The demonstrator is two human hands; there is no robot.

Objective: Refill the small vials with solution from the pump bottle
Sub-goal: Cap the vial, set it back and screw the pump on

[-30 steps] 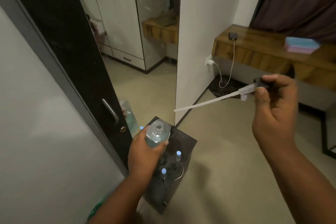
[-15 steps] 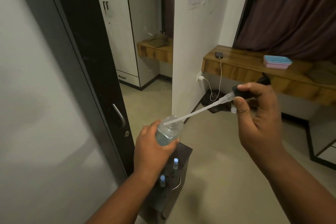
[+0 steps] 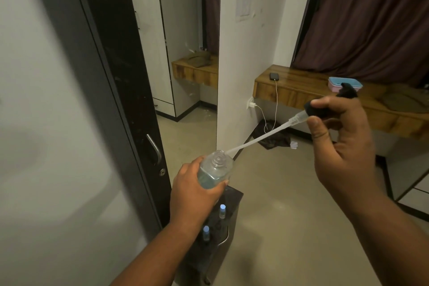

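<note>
My left hand (image 3: 195, 189) grips a clear bottle (image 3: 214, 170) partly filled with pale blue liquid; its neck is uncapped and tilted toward the right. My right hand (image 3: 343, 146) pinches the black pump head (image 3: 322, 109), whose long white dip tube (image 3: 260, 138) slants down-left with its tip at the bottle's mouth. Below my left hand, two small vials with pale caps, one (image 3: 222, 211) and another (image 3: 205, 232), stand upright on a dark stand (image 3: 233, 211).
A dark door with a metal handle (image 3: 154, 148) stands close on the left. A white wall edge (image 3: 232, 76) is straight ahead. A wooden shelf (image 3: 290, 90) at right carries a phone on a charging cable and a blue-pink box (image 3: 344, 83). Bare floor lies to the right.
The bottle rose and tilted toward the pump. My right hand swung the dip tube left, so its tip went from free in the air to the bottle's mouth. The view tilted up.
</note>
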